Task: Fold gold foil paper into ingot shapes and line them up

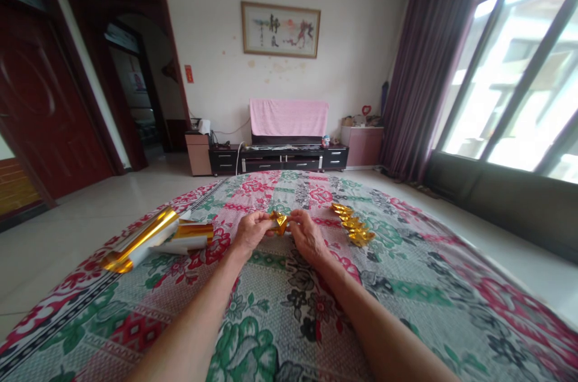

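Between my two hands is a small folded piece of gold foil paper (280, 223), shiny and creased. My left hand (253, 231) pinches its left side with thumb and fingers. On the other side, my right hand (307, 233) grips the right edge, its fingertips partly hidden behind the hand. To the right lies a row of several folded gold paper ingots (353, 225), set close against one another. Over on the left rest curled sheets of gold foil paper (151, 237) with white backs.
A patterned cloth (246, 346) in red, green and grey covers the round surface under my hands. Beyond it stands a low black cabinet (282, 159) with a pink towel (289, 117) draped above it. A window (533, 69) and purple curtain (418, 69) are at the right.
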A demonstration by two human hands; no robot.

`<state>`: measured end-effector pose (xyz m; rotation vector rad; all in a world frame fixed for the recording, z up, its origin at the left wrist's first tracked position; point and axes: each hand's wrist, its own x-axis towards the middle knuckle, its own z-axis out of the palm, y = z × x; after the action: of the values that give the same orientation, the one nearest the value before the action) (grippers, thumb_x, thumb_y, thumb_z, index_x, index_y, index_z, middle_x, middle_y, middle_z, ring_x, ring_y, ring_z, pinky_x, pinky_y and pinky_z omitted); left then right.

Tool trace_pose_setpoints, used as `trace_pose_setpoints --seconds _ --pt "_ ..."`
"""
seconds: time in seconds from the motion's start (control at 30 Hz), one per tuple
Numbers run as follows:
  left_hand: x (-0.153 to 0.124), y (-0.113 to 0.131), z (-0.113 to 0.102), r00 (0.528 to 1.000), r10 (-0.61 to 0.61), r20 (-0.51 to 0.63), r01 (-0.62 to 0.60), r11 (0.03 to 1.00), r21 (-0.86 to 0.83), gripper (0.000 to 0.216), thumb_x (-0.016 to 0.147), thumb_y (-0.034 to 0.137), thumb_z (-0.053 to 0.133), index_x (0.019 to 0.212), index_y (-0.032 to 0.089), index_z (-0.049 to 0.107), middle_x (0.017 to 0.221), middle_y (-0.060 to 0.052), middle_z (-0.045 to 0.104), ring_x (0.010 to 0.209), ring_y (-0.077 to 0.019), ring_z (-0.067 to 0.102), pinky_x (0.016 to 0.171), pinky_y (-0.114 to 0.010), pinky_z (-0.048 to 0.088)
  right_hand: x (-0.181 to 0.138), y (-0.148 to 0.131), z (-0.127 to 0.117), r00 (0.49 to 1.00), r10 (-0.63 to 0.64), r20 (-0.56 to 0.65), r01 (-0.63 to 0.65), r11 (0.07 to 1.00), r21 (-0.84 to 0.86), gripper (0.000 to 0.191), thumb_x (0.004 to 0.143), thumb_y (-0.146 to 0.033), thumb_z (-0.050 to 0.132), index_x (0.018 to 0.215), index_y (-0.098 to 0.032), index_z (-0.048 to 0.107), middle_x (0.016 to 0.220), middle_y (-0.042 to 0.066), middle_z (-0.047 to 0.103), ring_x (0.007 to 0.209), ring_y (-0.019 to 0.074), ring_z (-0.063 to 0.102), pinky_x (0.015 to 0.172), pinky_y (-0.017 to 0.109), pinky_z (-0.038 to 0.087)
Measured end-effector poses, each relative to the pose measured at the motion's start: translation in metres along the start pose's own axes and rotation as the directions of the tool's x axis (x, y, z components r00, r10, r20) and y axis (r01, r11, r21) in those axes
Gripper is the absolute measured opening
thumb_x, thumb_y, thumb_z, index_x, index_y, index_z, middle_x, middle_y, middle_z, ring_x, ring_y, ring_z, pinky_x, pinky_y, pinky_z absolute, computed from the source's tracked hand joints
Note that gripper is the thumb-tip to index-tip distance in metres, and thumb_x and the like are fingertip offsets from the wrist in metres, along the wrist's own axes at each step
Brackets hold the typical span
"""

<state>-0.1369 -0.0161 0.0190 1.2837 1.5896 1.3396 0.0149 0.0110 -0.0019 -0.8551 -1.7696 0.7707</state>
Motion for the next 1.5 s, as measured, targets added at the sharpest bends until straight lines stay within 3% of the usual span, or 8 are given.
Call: trace_pose_setpoints --seconds 0.23,0.43,0.63,0.83,1.03,1.2,1.33,1.5 --pt "-0.004 -0.001 0.006 0.992 -0.012 0.125 0.03 0.989 -0.143 0.03 0.066 0.029 0.063 0.09 0.015 0.053 0.073 -0.002 0.066 0.06 -0.0148 0.065 0.043 -0.016 0.038 0.002 0.004 0.001 0.997 0.078 -0.016 -0.071 0.96 0.272 0.025 0.072 -0.029 0.052 0.095 -0.02 0.045 0.085 0.001 0.062 0.057 0.0094 0.055 0.048 0.018 0.039" --pt "-0.005 0.001 0.004 0.967 0.15 0.204 -0.136 0.987 -0.081 0.057 0.066 0.023 0.062 0.121 0.022 0.045 0.076 0.0 0.066 0.055 -0.0125 0.062 0.045 -0.018 0.04 0.003 0.003 -0.002 0.997 0.065 -0.031 -0.058 0.979 0.195 0.015 0.069 -0.027 0.052 0.081 -0.016 0.053 0.062 -0.004 0.053 0.048 0.0067 0.041 0.045 0.018 0.032" --pt "-0.003 -0.002 0.002 0.944 0.225 0.243 -0.215 0.974 -0.068 0.045 0.068 0.022 0.056 0.112 0.017 0.057 0.071 0.001 0.066 0.059 -0.0107 0.058 0.05 -0.018 0.04 0.003 0.004 -0.002 0.994 0.11 -0.029 -0.102 0.974 0.204 0.018 0.069 -0.028 0.051 0.079 -0.015 0.057 0.057 -0.004 0.051 0.047 0.0069 0.041 0.044 0.018 0.032" --pt "-0.002 -0.005 0.002 0.963 0.166 0.214 -0.146 0.984 -0.106 0.029 0.066 0.023 0.057 0.092 0.015 0.065 0.069 0.001 0.066 0.055 -0.0091 0.056 0.049 -0.017 0.038 0.003 0.004 -0.002 0.991 0.133 -0.022 -0.126 0.973 0.193 0.02 0.07 -0.03 0.051 0.08 -0.015 0.058 0.055 -0.004 0.054 0.045 0.007 0.042 0.044 0.018 0.032" --pt "-0.002 -0.004 0.003 0.987 0.073 0.142 -0.06 0.994 -0.096 0.023 0.064 0.022 0.057 0.084 0.015 0.066 0.067 0.0 0.067 0.054 -0.01 0.058 0.046 -0.017 0.038 0.003 0.0 -0.006 0.986 0.164 0.014 -0.163 0.967 0.195 0.024 0.072 -0.034 0.052 0.082 -0.014 0.061 0.069 0.001 0.062 0.055 0.0099 0.051 0.051 0.02 0.04" --pt "-0.001 -0.006 0.003 0.987 0.076 0.141 -0.061 0.992 -0.111 0.024 0.066 0.025 0.058 0.087 0.016 0.066 0.068 -0.001 0.068 0.058 -0.012 0.061 0.048 -0.018 0.04 0.002 -0.003 -0.007 0.986 0.144 0.079 -0.158 0.964 0.213 0.023 0.07 -0.028 0.053 0.083 -0.013 0.064 0.065 0.0 0.063 0.054 0.0101 0.053 0.053 0.02 0.041" --pt "-0.001 -0.007 0.003 0.986 0.07 0.152 -0.053 0.992 -0.114 0.025 0.067 0.026 0.058 0.088 0.016 0.066 0.073 -0.003 0.069 0.062 -0.0132 0.063 0.05 -0.018 0.042 0.003 -0.005 -0.006 0.995 0.067 0.073 -0.082 0.97 0.228 0.019 0.068 -0.025 0.053 0.075 -0.014 0.067 0.084 0.004 0.067 0.072 0.0147 0.06 0.067 0.025 0.046" --pt "0.001 -0.01 0.003 0.982 0.065 0.177 -0.055 0.997 -0.062 0.026 0.07 0.027 0.055 0.091 0.016 0.067 0.074 -0.003 0.07 0.065 -0.014 0.064 0.051 -0.019 0.045 0.003 -0.006 -0.009 0.999 0.006 0.043 -0.011 0.994 0.106 0.018 0.067 -0.025 0.055 0.074 -0.018 0.07 0.1 0.006 0.065 0.095 0.0194 0.059 0.086 0.03 0.043"
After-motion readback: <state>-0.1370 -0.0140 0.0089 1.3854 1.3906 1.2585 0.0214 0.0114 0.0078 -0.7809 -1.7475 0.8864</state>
